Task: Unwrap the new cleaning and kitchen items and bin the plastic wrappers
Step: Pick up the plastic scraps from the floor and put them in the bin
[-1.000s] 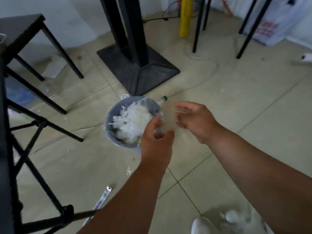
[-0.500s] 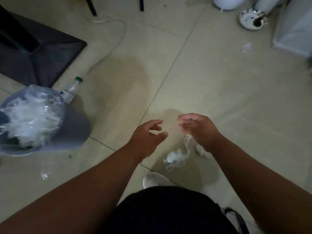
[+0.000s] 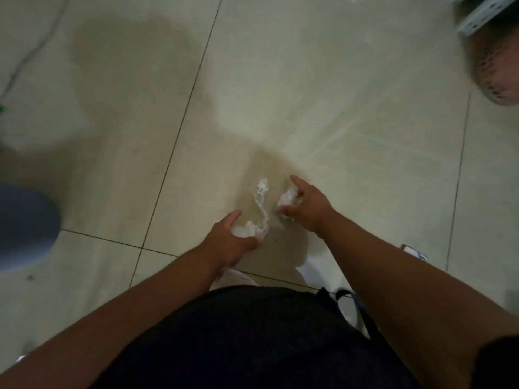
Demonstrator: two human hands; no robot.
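Two scraps: crumpled clear plastic wrappers lie on the tiled floor just ahead of the person's feet, one long twisted strip and one smaller wad to its right.
Left hand: the left hand reaches down with fingers curled round the near, bunched end of the strip, gripping it.
Right hand: the right hand has thumb and forefinger spread either side of the smaller wad, the other fingers tucked; it seems to be closing on it, but a firm pinch cannot be confirmed.
Bin: the grey bin shows only as a blurred edge at the far left, well apart from the scraps.
Progress: these scraps are off their items yet not binned; I judge this a pick-up step, with carrying them left to the bin not yet done.
Unseen: how many items are left to unwrap cannot be told.
Open room: bare tile stretches between the hands and the bin, so the path left looks free.
Edges: a pink mesh basket and a pale metal rack corner crowd the far right; a cable trails at far left.
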